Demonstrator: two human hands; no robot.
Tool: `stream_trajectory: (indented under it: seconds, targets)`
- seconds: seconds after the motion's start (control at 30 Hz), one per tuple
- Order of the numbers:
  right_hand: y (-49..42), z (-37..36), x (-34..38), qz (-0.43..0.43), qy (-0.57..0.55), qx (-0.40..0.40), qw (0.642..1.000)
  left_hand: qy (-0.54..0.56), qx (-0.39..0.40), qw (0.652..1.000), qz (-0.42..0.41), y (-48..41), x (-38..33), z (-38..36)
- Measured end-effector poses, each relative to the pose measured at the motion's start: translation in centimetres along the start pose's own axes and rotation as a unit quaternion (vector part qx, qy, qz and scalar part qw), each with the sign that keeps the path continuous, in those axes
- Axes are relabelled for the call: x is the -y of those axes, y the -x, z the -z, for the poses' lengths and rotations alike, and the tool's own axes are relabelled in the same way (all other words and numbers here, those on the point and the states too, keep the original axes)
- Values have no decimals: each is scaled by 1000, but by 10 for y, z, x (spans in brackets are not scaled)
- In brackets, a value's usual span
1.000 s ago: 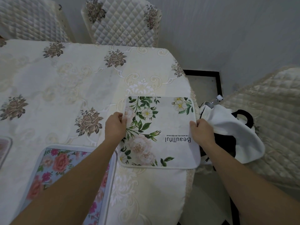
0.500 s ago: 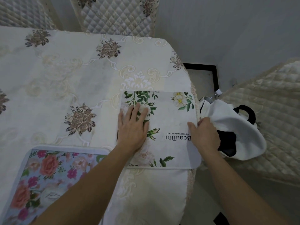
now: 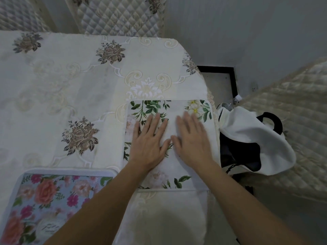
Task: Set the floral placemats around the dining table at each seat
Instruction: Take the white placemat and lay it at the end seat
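Observation:
A white placemat with green leaves and pale flowers lies flat at the table's right end, close to the edge. My left hand rests palm down on its middle, fingers spread. Beside it my right hand also lies flat on the mat, fingers apart, slightly blurred. Neither hand grips anything. A second placemat, light blue with pink and orange roses and a white border, lies at the near left, partly under my left forearm. The table wears a cream cloth with brown rose prints.
Two quilted chair backs stand at the far side of the table. To the right, a quilted seat holds a white and black bag with a bottle top showing behind it. A grey wall closes the far right.
My right hand has left the mat's right edge and now lies flat on the mat beside my left hand. The left hand stays pressed on the mat.

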State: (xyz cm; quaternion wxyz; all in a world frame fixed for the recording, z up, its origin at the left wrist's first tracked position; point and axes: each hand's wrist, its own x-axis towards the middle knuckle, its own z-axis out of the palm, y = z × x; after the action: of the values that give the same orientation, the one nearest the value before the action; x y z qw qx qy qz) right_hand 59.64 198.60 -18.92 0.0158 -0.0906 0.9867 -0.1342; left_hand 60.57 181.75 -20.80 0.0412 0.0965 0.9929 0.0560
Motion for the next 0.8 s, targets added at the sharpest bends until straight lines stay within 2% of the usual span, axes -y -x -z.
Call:
stream_trajectory:
  seconds: [0.17,0.3,0.53,0.67,0.8]
  targets:
    - [5,-18,0,28,37,20,999,8,5,1000,-10,1,0,-2]
    - [14,-10,-29,-1,55,42,998,18,1,1000,22,11,25,2]
    - [21,-3,-43,-17,54,53,997,14,30,999,18,9,29,5]
    - [20,20,-45,1,35,135,990,22,60,997,36,15,24,26]
    - [37,60,-42,16,35,125,991,16,44,998,46,45,5,62]
